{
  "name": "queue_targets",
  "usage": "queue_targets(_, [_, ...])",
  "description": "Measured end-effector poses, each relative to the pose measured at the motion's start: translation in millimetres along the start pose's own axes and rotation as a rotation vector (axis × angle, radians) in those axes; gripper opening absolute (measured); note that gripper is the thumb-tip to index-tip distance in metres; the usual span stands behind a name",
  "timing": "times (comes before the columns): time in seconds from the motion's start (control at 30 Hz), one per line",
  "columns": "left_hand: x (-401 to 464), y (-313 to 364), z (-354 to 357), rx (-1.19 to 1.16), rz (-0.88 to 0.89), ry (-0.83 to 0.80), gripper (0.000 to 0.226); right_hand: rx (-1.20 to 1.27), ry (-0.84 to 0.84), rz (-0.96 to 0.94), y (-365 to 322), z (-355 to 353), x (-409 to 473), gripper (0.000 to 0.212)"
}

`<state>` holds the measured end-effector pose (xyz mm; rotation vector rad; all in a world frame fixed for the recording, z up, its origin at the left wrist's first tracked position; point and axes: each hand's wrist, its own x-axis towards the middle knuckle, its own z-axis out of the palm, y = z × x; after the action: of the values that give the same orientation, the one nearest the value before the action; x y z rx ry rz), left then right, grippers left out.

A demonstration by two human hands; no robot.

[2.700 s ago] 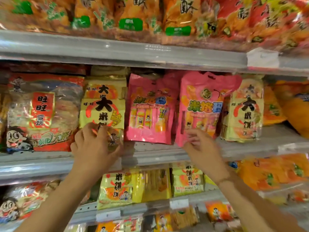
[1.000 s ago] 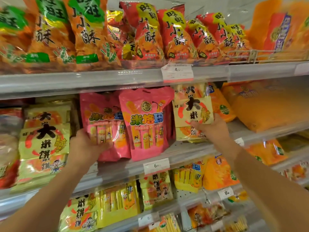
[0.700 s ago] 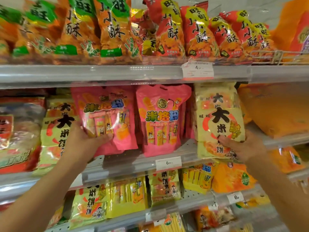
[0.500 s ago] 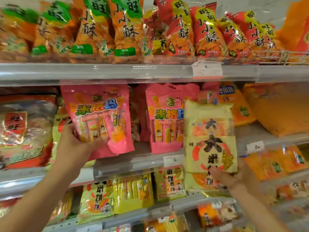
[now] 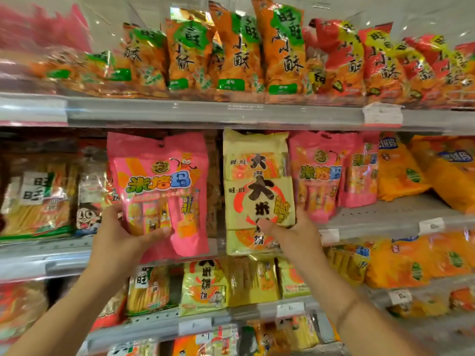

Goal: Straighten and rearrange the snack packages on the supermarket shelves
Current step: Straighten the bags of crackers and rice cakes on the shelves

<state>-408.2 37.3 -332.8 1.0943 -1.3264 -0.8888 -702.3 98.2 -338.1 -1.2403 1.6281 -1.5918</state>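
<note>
Left hand grips pink packet upright — right hand yellow packet.

1. Both bare forearms rise from the lower corners toward the middle shelf edge, converging as they go up.
2. The left hand is raised in front of that shelf edge, palm turned right, thumb across the front of the pink package, fingers curled behind its left side.
3. The right hand sits just right of the left one, at the same shelf edge, thumb pressed on the front of the pale yellow package, fingers behind it.
4. A thin band circles the right wrist.
</note>
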Motion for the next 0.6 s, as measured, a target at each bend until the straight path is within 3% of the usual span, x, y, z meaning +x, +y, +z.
queue_targets(0.13, [-10,-7,-31,-0.055,-0.049,-0.017,0.078,-0.057,0.068,-0.019,-17,38,32,0.062])
queue_targets(0.27, [-25,-10,-44,-0.076,-0.051,-0.047,0.072,-0.077,0.097,0.052,-23,65,62,0.073])
queue_targets(0.3, [-30,-10,-45,-0.077,-0.052,-0.05,0.074,-0.071,0.082,0.071,-21,67,67,0.065])
queue_targets(0.4, [-39,-10,-43,-0.053,-0.044,-0.064,0.074,-0.087,0.021,0.089,-14,58,72,0.017])
queue_targets(0.43, [-42,-11,-41,-0.057,-0.045,-0.071,0.074,-0.108,0.018,0.084,-12,51,72,0.014])
queue_targets(0.53, [-50,-12,-28,-0.084,-0.059,-0.074,0.077,-0.215,0.06,0.077,-5,34,76,0.021])
queue_targets(0.6, [-55,-11,-14,-0.076,-0.066,-0.07,0.075,-0.353,0.064,0.092,-2,30,79,0.041])
